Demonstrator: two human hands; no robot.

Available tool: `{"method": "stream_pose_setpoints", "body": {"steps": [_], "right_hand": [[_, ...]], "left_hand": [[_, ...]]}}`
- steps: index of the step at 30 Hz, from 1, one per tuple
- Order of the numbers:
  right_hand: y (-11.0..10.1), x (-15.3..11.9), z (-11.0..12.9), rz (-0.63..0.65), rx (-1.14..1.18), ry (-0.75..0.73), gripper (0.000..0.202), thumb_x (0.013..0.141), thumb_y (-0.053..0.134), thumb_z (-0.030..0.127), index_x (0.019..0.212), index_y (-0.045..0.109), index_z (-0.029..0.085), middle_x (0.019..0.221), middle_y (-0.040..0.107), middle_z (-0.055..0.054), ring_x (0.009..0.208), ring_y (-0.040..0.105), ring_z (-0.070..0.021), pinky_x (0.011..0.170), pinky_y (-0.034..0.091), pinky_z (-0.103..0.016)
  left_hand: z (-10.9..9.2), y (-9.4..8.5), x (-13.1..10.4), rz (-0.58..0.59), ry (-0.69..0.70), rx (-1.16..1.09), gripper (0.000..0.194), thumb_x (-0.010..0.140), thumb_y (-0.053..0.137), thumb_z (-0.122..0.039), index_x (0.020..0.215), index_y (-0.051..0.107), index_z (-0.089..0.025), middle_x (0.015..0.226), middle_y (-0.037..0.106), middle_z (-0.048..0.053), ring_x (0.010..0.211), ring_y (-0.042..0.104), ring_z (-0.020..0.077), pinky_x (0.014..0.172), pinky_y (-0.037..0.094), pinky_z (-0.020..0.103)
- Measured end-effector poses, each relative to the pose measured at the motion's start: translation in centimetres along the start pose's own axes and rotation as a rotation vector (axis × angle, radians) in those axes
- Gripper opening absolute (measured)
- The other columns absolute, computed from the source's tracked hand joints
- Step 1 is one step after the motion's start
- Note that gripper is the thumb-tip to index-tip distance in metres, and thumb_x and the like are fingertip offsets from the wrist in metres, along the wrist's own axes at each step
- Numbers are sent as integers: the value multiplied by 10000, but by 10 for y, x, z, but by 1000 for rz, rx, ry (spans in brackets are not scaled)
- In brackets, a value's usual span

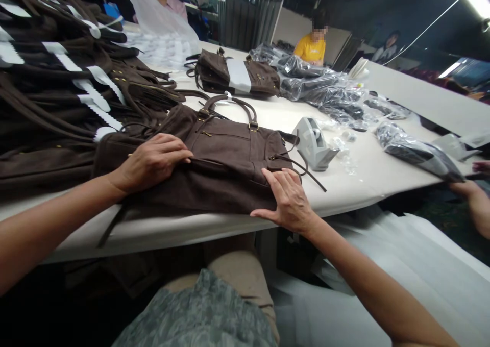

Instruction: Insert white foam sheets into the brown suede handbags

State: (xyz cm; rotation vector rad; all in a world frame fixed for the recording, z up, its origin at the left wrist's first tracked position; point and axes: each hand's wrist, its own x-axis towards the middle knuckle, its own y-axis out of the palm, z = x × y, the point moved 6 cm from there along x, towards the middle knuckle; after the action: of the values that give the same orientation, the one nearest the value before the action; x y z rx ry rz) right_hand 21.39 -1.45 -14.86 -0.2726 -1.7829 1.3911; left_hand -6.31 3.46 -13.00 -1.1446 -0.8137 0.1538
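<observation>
A dark brown handbag (pixel 229 150) lies flat at the table's near edge, with its two handles (pixel 245 104) pointing away from me. My left hand (pixel 158 158) is closed on the bag's left part, fingers curled and gripping the fabric beside a seam. On the bag's right end rests my right hand (pixel 285 196), its thumb spread apart from the fingers, which lie against the bag's side. Thin dark straps trail from the bag's right side toward a grey tape dispenser (pixel 316 143). What lies under the left palm is hidden.
A tall pile of brown bags with white tags (pixel 57 81) stands at left. Behind are a paper-banded bag (pixel 239 74) and plastic-wrapped bags (pixel 325 87). At right, another person's hand (pixel 467 189) touches a wrapped bag (pixel 417 150). White sheets (pixel 383 286) lie below the table (pixel 356 183).
</observation>
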Motion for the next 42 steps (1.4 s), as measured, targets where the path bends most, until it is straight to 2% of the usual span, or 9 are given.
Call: {"method": "stream_pose_setpoints", "body": {"steps": [6,10,13,19,25,31,34,37,42], "right_hand": [[-8,20,-16,-29,-83,76,482,897,609,491,1180,569,103,906,656,-111,819,592,-245,778,426,-355],[-8,56,-52,-76,-186,51,297,972,510,346,1167,594,139,772,659,-57,661,562,-191,619,353,-293],[10,68,-70,-117,-259,34,312,992,376,172,1209,598,146,743,658,-54,651,548,-180,628,345,-297],[44,39,-66,-132,-156,-40,428,951,309,61,1293,550,150,829,663,-68,745,576,-190,723,414,-313],[6,36,-72,-41,-9,-90,219,876,448,87,980,622,169,861,626,-76,816,560,-210,738,455,-315],[-23,29,-61,190,41,-196,255,952,421,120,988,651,224,926,654,-55,825,533,-187,756,438,-312],[-7,8,-50,119,-41,-208,272,956,425,115,914,673,220,954,663,-58,785,507,-181,730,413,-323],[13,-12,-47,-9,-15,-121,299,938,408,69,928,680,190,974,661,-82,780,502,-181,710,414,-318],[20,-35,-38,-139,-92,-100,285,932,432,57,1060,654,181,985,660,-94,842,544,-183,743,429,-319]], "left_hand": [[23,-19,22,2,-185,18,356,1003,351,-256,920,675,-132,895,676,62,848,566,139,815,497,291],[17,-49,30,-118,-111,296,276,992,410,-271,976,651,-138,926,688,63,822,595,141,665,464,240],[5,-43,23,-65,-19,380,270,968,484,-378,1019,634,-159,876,697,46,759,604,146,650,446,248],[5,-10,-19,78,-2,318,194,965,450,-224,1061,618,-224,840,704,-1,752,582,154,690,445,278],[21,-8,-30,124,64,128,380,967,329,-132,1103,636,-311,839,691,-8,704,534,162,655,410,310],[-1,-8,-50,152,208,109,503,920,356,-35,1244,557,-363,925,682,-20,861,600,169,861,461,334],[-13,-5,-66,132,143,84,696,889,318,1,1436,356,-428,936,689,-31,825,623,178,866,478,356],[-26,-1,-76,117,94,21,767,884,327,-10,1542,140,-356,959,717,-14,865,646,183,896,485,358],[-41,-5,-93,81,44,33,740,884,437,-47,1544,193,-275,930,743,1,839,652,188,904,474,368]]}}
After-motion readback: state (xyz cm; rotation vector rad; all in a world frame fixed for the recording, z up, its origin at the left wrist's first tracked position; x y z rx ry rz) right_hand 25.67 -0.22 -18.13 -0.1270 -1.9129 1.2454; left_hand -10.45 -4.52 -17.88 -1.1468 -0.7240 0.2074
